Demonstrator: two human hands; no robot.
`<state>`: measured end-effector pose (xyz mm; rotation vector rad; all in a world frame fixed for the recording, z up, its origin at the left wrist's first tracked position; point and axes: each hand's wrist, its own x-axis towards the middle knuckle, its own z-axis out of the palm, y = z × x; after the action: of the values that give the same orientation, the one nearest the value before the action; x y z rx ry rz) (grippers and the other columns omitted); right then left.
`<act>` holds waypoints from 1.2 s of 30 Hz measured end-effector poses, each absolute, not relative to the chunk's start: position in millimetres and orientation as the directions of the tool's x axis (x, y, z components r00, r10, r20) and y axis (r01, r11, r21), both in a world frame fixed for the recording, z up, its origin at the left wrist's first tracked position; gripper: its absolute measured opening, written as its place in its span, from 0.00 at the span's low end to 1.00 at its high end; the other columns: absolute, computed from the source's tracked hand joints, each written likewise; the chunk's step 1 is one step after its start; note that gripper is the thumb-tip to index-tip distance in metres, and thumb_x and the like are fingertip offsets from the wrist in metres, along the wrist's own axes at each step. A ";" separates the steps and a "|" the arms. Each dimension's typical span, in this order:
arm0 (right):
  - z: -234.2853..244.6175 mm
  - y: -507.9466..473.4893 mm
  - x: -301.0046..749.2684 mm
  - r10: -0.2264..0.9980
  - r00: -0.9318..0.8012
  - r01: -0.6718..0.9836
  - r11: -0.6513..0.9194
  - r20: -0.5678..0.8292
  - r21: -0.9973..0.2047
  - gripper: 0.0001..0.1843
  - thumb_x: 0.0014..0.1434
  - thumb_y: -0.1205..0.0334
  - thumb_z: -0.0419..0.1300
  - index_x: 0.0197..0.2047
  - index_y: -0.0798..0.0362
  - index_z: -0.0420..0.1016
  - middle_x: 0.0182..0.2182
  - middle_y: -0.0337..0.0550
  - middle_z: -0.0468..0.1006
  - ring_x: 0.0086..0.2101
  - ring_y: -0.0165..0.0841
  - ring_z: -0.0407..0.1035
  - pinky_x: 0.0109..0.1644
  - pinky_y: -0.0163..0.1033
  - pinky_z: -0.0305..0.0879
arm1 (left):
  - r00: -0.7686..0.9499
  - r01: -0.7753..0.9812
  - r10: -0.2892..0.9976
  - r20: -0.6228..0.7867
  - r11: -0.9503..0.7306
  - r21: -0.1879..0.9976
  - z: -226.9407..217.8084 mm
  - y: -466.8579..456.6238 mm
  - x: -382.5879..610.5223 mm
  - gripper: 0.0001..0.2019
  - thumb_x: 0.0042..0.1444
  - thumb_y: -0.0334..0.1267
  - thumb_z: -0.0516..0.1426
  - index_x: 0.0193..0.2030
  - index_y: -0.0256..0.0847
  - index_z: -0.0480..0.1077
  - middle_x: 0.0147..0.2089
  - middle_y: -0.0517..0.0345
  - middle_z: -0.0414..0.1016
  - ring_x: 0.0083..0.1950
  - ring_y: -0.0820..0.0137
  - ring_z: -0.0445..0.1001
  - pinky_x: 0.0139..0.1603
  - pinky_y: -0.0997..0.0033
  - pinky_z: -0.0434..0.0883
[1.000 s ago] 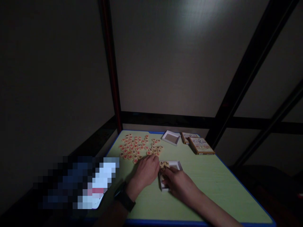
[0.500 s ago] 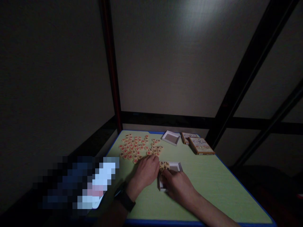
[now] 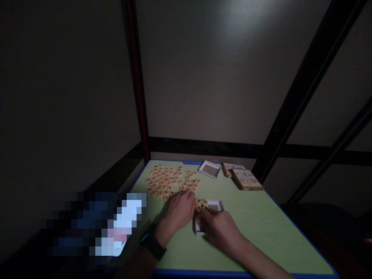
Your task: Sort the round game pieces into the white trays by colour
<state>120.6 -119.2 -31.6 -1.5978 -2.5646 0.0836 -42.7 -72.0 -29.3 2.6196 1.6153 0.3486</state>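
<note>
holding right hand [image 3: 222, 230] over white tray [image 3: 215, 202], left hand [image 3: 180, 211] beside discs [image 3: 171, 178]

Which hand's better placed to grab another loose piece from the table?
Left, likely: the left hand sits beside the loose pieces, while the right hand is over the nearer white tray.

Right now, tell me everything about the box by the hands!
The box looks like cardboard: white, shallow, open, with a greyish floor. It lies flat on the table. Round pieces sit in its far left corner. The right hand covers part; I can't tell if the left hand touches it.
</note>
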 end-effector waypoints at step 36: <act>-5.9 -114.7 119.7 0.870 -0.492 0.867 0.493 -0.029 0.074 0.15 0.64 0.58 0.53 0.45 0.53 0.79 0.39 0.54 0.83 0.37 0.42 0.78 0.39 0.39 0.68 | 0.496 0.831 0.861 0.113 -0.508 0.226 -26.1 -74.6 -43.0 0.13 0.66 0.32 0.45 0.43 0.40 0.71 0.49 0.51 0.75 0.49 0.64 0.75 0.52 0.64 0.70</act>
<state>119.7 -114.7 -5.9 -1.6129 -2.7679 -0.0794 -43.0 -74.6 -26.1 2.5926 1.4764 0.3186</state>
